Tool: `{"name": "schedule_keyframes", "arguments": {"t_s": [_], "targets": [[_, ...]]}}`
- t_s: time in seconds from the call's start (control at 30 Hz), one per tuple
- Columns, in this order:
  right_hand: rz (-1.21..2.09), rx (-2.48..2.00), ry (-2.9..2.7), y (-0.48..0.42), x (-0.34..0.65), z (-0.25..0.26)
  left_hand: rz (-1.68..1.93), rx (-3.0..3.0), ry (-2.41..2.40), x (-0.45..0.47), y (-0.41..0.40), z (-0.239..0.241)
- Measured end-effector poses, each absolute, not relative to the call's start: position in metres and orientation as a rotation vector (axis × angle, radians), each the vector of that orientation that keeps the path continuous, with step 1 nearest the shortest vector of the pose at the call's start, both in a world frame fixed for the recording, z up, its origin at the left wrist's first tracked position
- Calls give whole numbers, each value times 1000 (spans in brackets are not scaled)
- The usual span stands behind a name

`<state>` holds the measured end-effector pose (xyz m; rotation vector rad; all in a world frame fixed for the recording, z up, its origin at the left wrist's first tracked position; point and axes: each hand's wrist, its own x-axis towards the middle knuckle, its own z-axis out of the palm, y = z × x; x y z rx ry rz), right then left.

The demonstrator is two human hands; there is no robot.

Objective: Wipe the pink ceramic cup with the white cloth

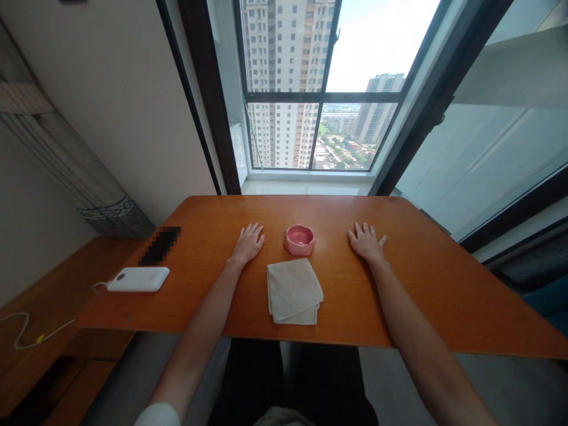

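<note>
My left hand (248,244) lies palm down on the wooden table (337,319), fingers spread and holding nothing. To the right of it stands a pink ashtray (299,240) with a faceted rim, apart from both hands. My right hand (367,243) rests flat on the tabletop at the other side of the ashtray, its fingers also spread. Between my forearms, just nearer than the ashtray, a folded beige cloth (294,291) lies flat with one corner layer showing underneath. Neither hand touches the cloth.
On the table's left side lies a white power bank (139,279) with a cable, and behind it a dark pixelated object (160,245). A lower wooden surface (26,296) carries more cable. Beyond the far edge is a window (322,136); a grey curtain (104,195) hangs left.
</note>
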<state>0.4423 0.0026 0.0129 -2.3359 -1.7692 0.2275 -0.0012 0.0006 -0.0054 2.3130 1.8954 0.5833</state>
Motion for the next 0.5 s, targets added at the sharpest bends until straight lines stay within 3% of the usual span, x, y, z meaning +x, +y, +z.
{"name": "schedule_keyframes", "arguments": {"t_s": [0.5], "targets": [[204, -2292, -1726, -3, 442, 5, 529, 2248, 1900, -1, -1, -8]]}}
